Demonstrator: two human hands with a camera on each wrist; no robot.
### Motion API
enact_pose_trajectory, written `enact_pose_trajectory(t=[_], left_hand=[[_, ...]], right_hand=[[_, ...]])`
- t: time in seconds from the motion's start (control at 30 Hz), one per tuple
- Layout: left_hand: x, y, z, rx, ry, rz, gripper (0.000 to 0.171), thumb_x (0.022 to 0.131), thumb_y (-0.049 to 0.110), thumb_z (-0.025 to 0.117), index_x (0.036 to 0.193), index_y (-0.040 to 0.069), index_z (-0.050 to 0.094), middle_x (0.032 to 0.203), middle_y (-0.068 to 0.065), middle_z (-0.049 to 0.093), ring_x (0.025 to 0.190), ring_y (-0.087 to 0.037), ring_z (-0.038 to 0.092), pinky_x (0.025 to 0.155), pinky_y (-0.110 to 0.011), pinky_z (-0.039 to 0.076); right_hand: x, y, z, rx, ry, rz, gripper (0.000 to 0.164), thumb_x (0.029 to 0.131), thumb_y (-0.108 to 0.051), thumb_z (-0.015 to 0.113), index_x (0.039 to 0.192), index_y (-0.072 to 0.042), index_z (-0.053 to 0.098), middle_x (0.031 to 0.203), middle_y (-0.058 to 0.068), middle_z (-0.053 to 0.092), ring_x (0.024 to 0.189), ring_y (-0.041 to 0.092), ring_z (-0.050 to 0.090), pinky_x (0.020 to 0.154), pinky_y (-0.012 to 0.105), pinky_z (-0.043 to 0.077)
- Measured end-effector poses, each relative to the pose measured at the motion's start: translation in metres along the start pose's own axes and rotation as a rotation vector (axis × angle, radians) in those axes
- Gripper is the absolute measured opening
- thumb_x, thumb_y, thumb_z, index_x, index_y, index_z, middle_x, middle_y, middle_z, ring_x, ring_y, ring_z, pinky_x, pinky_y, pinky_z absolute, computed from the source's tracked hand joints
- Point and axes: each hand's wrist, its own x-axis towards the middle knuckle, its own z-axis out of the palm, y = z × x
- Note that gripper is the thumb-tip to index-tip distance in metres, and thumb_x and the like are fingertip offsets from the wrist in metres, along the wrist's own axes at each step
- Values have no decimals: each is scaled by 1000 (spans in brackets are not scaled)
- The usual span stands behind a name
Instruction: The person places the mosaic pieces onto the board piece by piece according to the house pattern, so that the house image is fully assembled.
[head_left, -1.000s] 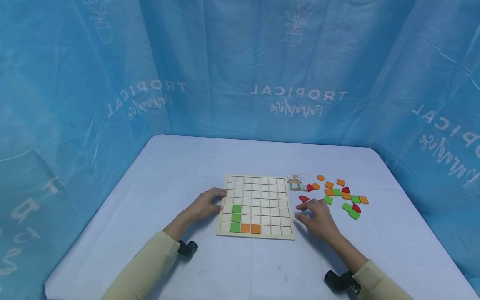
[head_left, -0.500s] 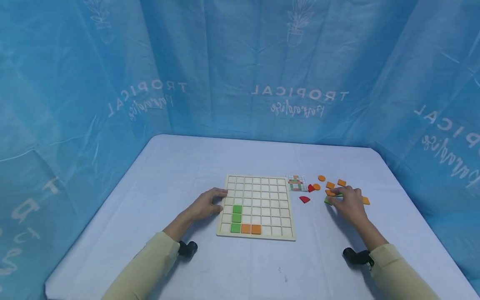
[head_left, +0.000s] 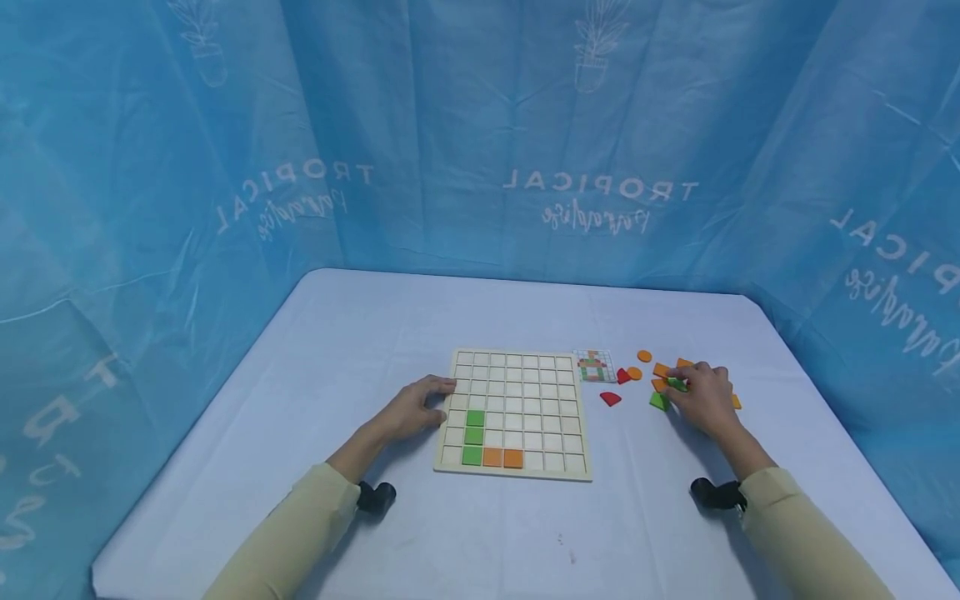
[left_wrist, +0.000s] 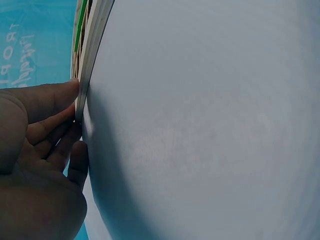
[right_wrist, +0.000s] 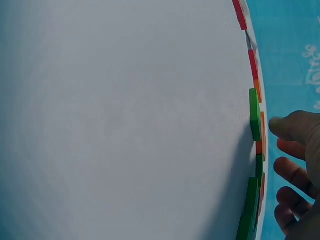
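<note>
My left hand (head_left: 412,408) rests at the left edge of a wooden grid board (head_left: 525,408), thumb and fingers spread along it. In the left wrist view the thumb tip touches the board's edge (left_wrist: 95,47). Three green square tiles (head_left: 474,436) form a column on the board, and two orange tiles (head_left: 502,457) continue the bottom row. My right hand (head_left: 708,398) hovers over loose tiles, thumb and forefinger apart around a green square tile (head_left: 677,384). A nearer green tile (head_left: 658,401) lies by the thumb. The right wrist view shows the fingers apart, holding nothing.
A printed pattern card (head_left: 596,366) lies against the board's upper right. Orange discs (head_left: 644,356), a red quarter-round piece (head_left: 611,399) and several orange squares lie scattered around. More pieces are hidden behind the right hand. Blue curtains (head_left: 480,142) surround the white table (head_left: 390,325).
My right hand has moved from beside the board rightward to the loose tiles, and its fingers have since shifted slightly over them. The left hand stays at the board's edge.
</note>
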Motion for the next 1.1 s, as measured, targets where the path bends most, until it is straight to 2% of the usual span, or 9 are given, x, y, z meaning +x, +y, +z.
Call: enact_pose_trajectory(t=[0.3, 0.53, 0.73, 0.9, 1.1], left_hand=[[0, 4, -2, 8, 0, -8, 50, 82, 1, 71, 130, 2, 57, 140, -5, 49, 138, -28, 32, 113, -44, 23], [0, 1, 0, 1, 0, -18, 50, 82, 1, 71, 130, 3, 57, 141, -5, 49, 138, -29, 31, 113, -45, 23], [0, -1, 0, -7, 3, -3, 50, 82, 1, 71, 130, 2, 57, 140, -4, 49, 138, -28, 31, 113, -45, 22], [0, -1, 0, -6, 0, 10, 50, 82, 1, 71, 131, 2, 57, 140, -5, 50, 138, -29, 32, 113, -45, 23], [0, -2, 0, -4, 3, 9, 50, 82, 0, 70, 130, 2, 57, 140, -5, 50, 138, -29, 32, 113, -46, 23]], right_hand=[[4, 9, -2, -19, -24, 31, 34, 84, -11, 70, 114, 5, 66, 108, 27, 52, 102, 45, 37, 80, 56, 34], [10, 22, -3, -20, -105, 29, 40, 85, -15, 70, 119, 4, 63, 113, 28, 51, 106, 47, 34, 85, 59, 31], [10, 25, -3, -17, -137, -2, 41, 86, -15, 69, 120, 5, 62, 114, 29, 52, 107, 48, 33, 86, 61, 29], [8, 25, -4, -2, -156, 10, 38, 86, -15, 69, 118, 4, 64, 113, 29, 52, 105, 47, 33, 85, 60, 29], [5, 25, -3, 7, -148, 4, 34, 86, -14, 69, 115, 5, 66, 110, 27, 54, 103, 45, 34, 83, 58, 30]])
